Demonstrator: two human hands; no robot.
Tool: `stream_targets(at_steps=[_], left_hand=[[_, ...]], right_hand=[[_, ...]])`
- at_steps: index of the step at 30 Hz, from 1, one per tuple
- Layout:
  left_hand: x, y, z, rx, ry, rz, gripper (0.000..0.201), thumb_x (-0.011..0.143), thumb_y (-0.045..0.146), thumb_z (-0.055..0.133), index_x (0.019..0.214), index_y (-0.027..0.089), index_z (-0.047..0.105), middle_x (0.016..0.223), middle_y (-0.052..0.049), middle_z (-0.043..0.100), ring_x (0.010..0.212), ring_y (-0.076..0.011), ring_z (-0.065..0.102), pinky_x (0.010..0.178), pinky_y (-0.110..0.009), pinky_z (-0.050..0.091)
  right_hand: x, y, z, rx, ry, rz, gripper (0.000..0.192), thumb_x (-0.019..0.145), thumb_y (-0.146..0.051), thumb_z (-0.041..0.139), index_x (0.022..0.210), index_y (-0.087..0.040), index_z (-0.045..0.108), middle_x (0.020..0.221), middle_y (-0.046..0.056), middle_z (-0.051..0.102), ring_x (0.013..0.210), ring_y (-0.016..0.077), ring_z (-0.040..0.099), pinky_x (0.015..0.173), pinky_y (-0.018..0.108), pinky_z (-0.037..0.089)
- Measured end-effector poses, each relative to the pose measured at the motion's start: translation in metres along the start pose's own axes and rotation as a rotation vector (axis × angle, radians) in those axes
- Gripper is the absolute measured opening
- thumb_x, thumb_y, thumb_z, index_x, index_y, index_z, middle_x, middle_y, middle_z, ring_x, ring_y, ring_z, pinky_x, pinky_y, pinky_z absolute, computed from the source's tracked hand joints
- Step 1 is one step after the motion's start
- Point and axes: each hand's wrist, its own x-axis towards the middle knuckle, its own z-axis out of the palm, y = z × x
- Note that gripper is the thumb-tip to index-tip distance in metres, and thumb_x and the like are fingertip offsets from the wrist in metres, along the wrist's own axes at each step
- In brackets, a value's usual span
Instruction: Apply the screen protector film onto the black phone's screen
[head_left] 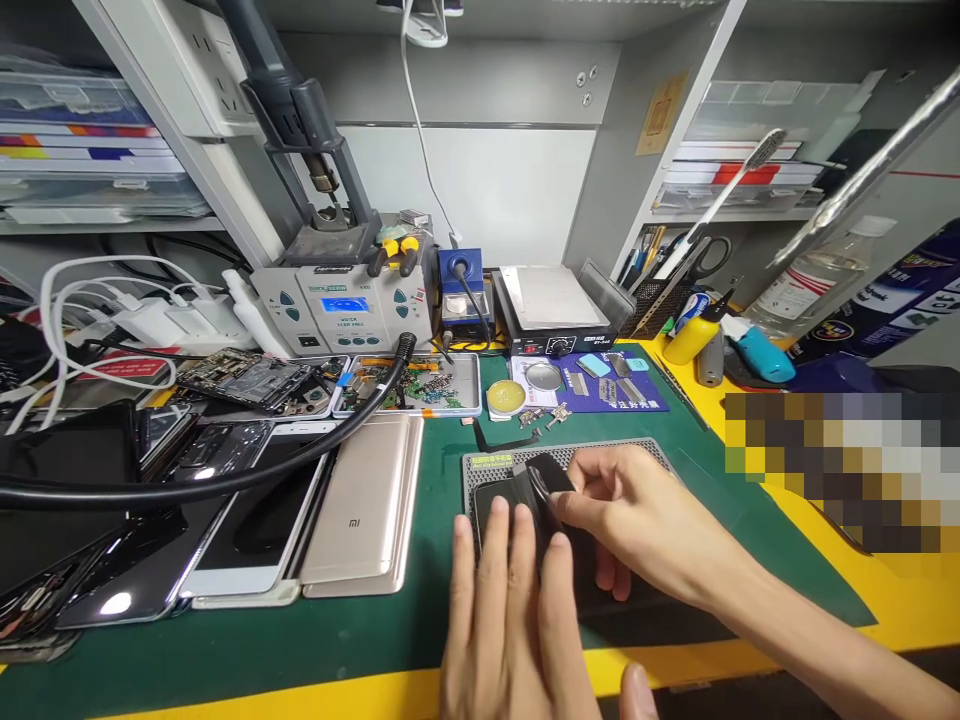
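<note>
A dark phone [492,491] lies on a grey perforated mat [646,450] with a yellow label at its upper left corner. My left hand [511,625] rests on the phone with fingers stretched and spread, covering most of its lower part. Thumb and fingers of my right hand [637,515] pinch the edge of a thin black sheet [553,474], which curls up at the phone's right side. Whether the sheet's lower part still sticks to the phone is hidden behind my hands. Just beyond the mat lies a black strip [504,440].
Several phones, one a gold phone [363,510], lie to the left under a black hose [247,492]. A hot air station [345,300], parts tray [471,385], heating plate [555,305] and solder paste tin [505,398] stand behind. A yellow bottle [691,338] is at right.
</note>
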Motion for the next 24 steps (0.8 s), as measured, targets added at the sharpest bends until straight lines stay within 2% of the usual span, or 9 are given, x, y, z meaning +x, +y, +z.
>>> stream_targets(at_steps=[4, 7, 9, 15, 17, 21, 24], left_hand=[[-0.008, 0.008, 0.018, -0.072, -0.009, -0.041, 0.057, 0.089, 0.036, 0.054, 0.14, 0.011, 0.055, 0.15, -0.013, 0.056, 0.147, -0.0343, 0.045, 0.127, -0.053, 0.033], [-0.012, 0.008, 0.022, -0.074, 0.004, -0.028, 0.06, 0.083, 0.02, 0.058, 0.142, 0.011, 0.053, 0.15, -0.013, 0.056, 0.148, -0.032, 0.044, 0.127, -0.05, 0.033], [-0.011, 0.006, 0.021, -0.09, -0.01, 0.01, 0.06, 0.082, 0.016, 0.056, 0.141, 0.009, 0.052, 0.149, -0.016, 0.056, 0.15, -0.0326, 0.041, 0.127, -0.051, 0.033], [-0.01, 0.005, 0.024, -0.122, -0.006, 0.047, 0.065, 0.087, 0.047, 0.057, 0.137, 0.005, 0.052, 0.144, -0.024, 0.057, 0.148, -0.0379, 0.042, 0.127, -0.057, 0.031], [-0.011, 0.007, 0.026, -0.115, 0.001, 0.056, 0.062, 0.088, 0.046, 0.053, 0.136, 0.005, 0.052, 0.144, -0.024, 0.057, 0.148, -0.0381, 0.042, 0.127, -0.058, 0.031], [-0.012, 0.013, 0.028, -0.092, 0.001, 0.029, 0.054, 0.089, 0.031, 0.04, 0.136, 0.006, 0.053, 0.148, -0.022, 0.054, 0.15, -0.0351, 0.04, 0.125, -0.056, 0.034], [-0.012, 0.017, 0.026, -0.08, -0.009, 0.011, 0.054, 0.087, 0.028, 0.041, 0.136, 0.007, 0.054, 0.149, -0.022, 0.054, 0.15, -0.0355, 0.04, 0.125, -0.056, 0.036]], right_hand=[[0.001, 0.002, 0.0, 0.034, -0.018, -0.014, 0.023, 0.081, -0.033, 0.061, 0.066, -0.025, 0.045, 0.043, -0.004, 0.06, 0.034, 0.0151, 0.056, 0.034, 0.02, 0.043], [0.001, 0.002, -0.001, 0.049, -0.024, -0.018, 0.023, 0.08, -0.032, 0.06, 0.065, -0.024, 0.045, 0.043, -0.004, 0.06, 0.035, 0.0147, 0.057, 0.035, 0.019, 0.041], [0.001, 0.002, -0.001, 0.06, -0.03, -0.015, 0.023, 0.08, -0.032, 0.059, 0.065, -0.024, 0.044, 0.042, -0.004, 0.06, 0.034, 0.0145, 0.057, 0.035, 0.019, 0.04], [0.001, 0.006, -0.002, 0.101, -0.039, -0.011, 0.023, 0.077, -0.029, 0.061, 0.064, -0.024, 0.044, 0.042, -0.005, 0.06, 0.033, 0.014, 0.056, 0.034, 0.019, 0.039], [0.0, 0.007, -0.002, 0.114, -0.044, -0.005, 0.024, 0.077, -0.029, 0.062, 0.063, -0.024, 0.043, 0.042, -0.005, 0.059, 0.034, 0.0143, 0.057, 0.034, 0.019, 0.041], [0.0, 0.007, -0.003, 0.127, -0.047, 0.009, 0.025, 0.077, -0.031, 0.063, 0.063, -0.024, 0.042, 0.042, -0.006, 0.058, 0.034, 0.0137, 0.057, 0.034, 0.019, 0.041], [0.0, 0.007, -0.005, 0.123, -0.048, 0.017, 0.027, 0.077, -0.032, 0.064, 0.063, -0.024, 0.042, 0.042, -0.006, 0.058, 0.033, 0.0128, 0.056, 0.033, 0.017, 0.038]])
